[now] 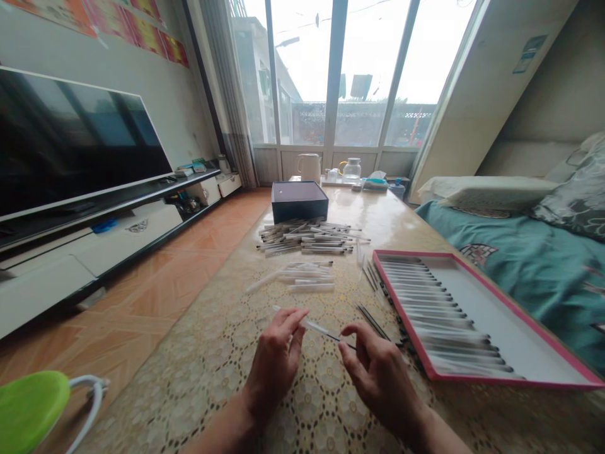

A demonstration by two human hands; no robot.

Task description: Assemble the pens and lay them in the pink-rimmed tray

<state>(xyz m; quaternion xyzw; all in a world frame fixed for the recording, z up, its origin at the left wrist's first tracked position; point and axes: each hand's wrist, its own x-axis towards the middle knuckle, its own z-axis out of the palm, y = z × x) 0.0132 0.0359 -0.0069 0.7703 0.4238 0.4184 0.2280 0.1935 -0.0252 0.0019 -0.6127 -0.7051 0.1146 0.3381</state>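
My left hand [276,347] is closed on a clear pen barrel [316,326], whose far end sticks out past the fingers. Between thumb and forefinger, my right hand [380,369] pinches a thin dark pen refill [333,338]. The refill's tip is at the barrel's right end and looks partly inside it. Beyond my hands lie several clear barrels [309,277]. Near my right hand are loose dark refills [373,320] and small black pieces beside a pink-rimmed box lid [494,309]. Inside the lid, pens [432,302] with dark ends lie in a row.
A heap of pens [307,239] lies before a dark blue box [300,203]. At the table's far end stand a white jug [309,167] and a glass pitcher [352,170]. A green stool [33,410] is at lower left, a bed [529,246] at right.
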